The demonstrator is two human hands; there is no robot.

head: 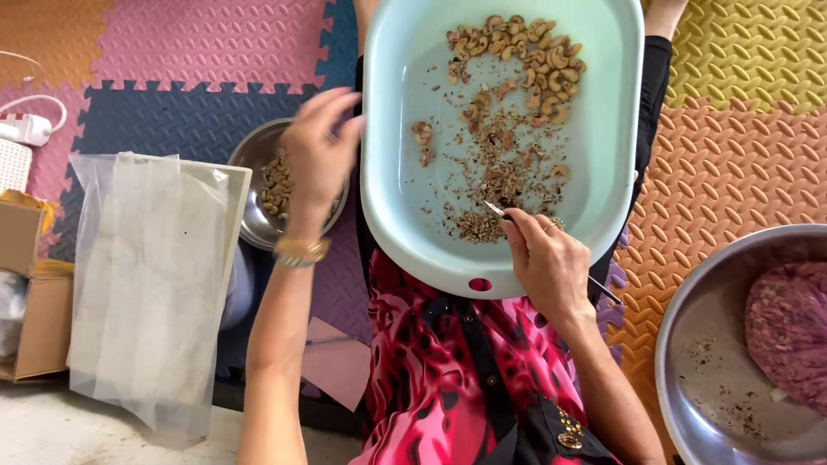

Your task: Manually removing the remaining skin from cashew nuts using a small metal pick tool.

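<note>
Our right hand (pixel 547 263) is closed around a thin metal pick (pixel 498 209). The handle sticks out behind our wrist, and the tip pokes forward into a little pile of brown skins and crumbs (pixel 491 185). This hand rests on the near rim of a big pale blue tub (pixel 392 172) that sits on our lap.

Our left hand (pixel 317 155) is out to the side, over a small steel bowl (pixel 250 164). Its fingers are bent and loose, and the fingertips are just beside the tub's edge. We cannot tell if they hold a nut. There is a gold bracelet (pixel 301 251) on that wrist.

Past our right hand, at the far end of the tub, lies a heap of cashew nuts (pixel 525 47). A few more nuts lie between the heap and the crumbs. The small steel bowl under our left hand also has nuts in it.

Farther out past our left hand is a clear plastic bag (pixel 146 275) over a white box, then cardboard boxes (pixel 30 293). Out past our right hand sits a large steel bowl (pixel 698 344) holding a purple mesh bag (pixel 788 331). Bright foam floor mats (pixel 732 155) lie under it all.
</note>
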